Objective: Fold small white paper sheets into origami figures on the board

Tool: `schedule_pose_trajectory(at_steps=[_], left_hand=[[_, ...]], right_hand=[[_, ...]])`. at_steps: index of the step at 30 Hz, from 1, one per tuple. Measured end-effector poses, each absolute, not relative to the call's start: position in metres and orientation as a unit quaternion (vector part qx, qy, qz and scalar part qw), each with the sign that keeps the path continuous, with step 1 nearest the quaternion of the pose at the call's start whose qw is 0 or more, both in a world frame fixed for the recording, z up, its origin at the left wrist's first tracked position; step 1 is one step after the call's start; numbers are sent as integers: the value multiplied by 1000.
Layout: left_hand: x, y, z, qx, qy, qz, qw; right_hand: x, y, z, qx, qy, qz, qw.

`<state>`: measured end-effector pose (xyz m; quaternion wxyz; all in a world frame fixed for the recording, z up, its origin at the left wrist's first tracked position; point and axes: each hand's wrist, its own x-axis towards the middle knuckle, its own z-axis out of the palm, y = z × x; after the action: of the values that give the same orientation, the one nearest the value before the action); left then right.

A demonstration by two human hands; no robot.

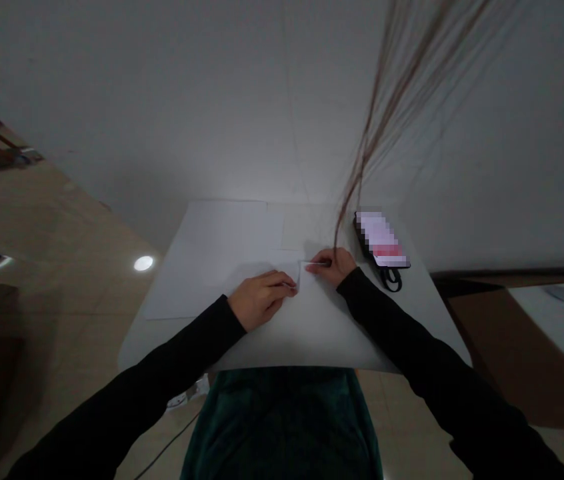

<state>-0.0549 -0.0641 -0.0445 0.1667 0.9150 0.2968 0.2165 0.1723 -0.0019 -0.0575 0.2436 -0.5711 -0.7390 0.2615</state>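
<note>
A small piece of folded white paper [304,268] is held between my two hands over the white table [322,333]. My left hand [261,298] pinches its left end between thumb and fingers. Slightly farther away, my right hand [335,265] grips the paper's right end with closed fingers. The paper stands partly on edge, and its exact folds are too small to make out. Larger white sheets [202,260] lie flat on the table, beyond and to the left of my left hand.
To the right of my right hand lies a phone [381,239] with a lit, blurred screen and a black strap [391,279]. Strands of hair [367,150] hang across the view. A wall [187,100] borders the table's far side. A brown box [517,353] stands at right.
</note>
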Motion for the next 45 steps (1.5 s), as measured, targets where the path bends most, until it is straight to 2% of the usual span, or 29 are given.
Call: schedule_pose_trajectory(at_steps=[10,20,34,45], left_hand=[[-56,-74,-42,927,305,175,130],[-55,-73,-43,924,315,162,142],[-56,-68,-43,943,283,145,95],[-52,-62,-40,944,252,179,118]], right_hand=[[161,1,-36,-640,-707,260,152],[154,14,-16,-654,-710,261,31],[152,13,-14,-646,-712,274,27],[151,15,-16,-641,-718,273,9]])
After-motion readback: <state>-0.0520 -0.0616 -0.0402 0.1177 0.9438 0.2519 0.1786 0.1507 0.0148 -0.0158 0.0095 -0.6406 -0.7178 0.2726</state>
